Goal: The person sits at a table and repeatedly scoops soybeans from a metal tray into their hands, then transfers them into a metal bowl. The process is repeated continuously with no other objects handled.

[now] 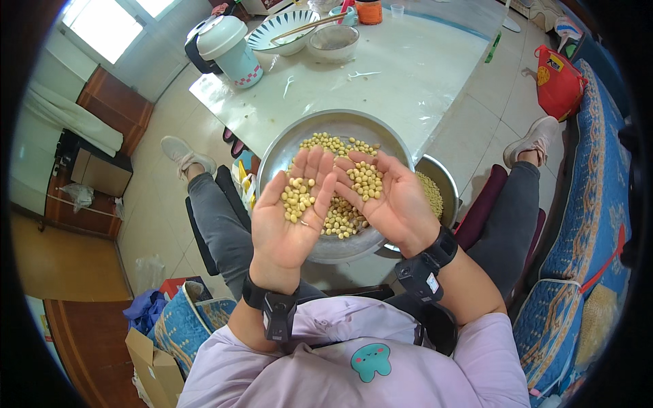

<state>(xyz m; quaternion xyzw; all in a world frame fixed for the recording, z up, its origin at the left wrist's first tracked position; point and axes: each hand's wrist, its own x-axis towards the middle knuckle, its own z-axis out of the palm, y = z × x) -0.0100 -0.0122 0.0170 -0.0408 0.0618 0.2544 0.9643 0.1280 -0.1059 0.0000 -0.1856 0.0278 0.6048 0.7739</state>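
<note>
My left hand (280, 239) is palm up with a small heap of soybeans (297, 200) in it. Palm up beside it, fingers slanting inward, my right hand (400, 209) cups another heap of soybeans (365, 181). The fingertips of both hands nearly meet. Both are above a wide, shallow metal basin (331, 118), where more soybeans (344, 219) lie, some of them darker. My hands hide part of the basin's middle. To the right, partly under the basin's edge, a deeper metal pot (450, 191) contains many soybeans (431, 194).
A table (408, 76) under a clear cover extends ahead. On it are a lidded pitcher (237, 56), a striped bowl (260, 38) with chopsticks (306, 28), a smaller bowl (334, 43) and dental floss picks (365, 74). A blue patterned sofa (576, 204) is at the right; a cardboard box (155, 367) sits lower left.
</note>
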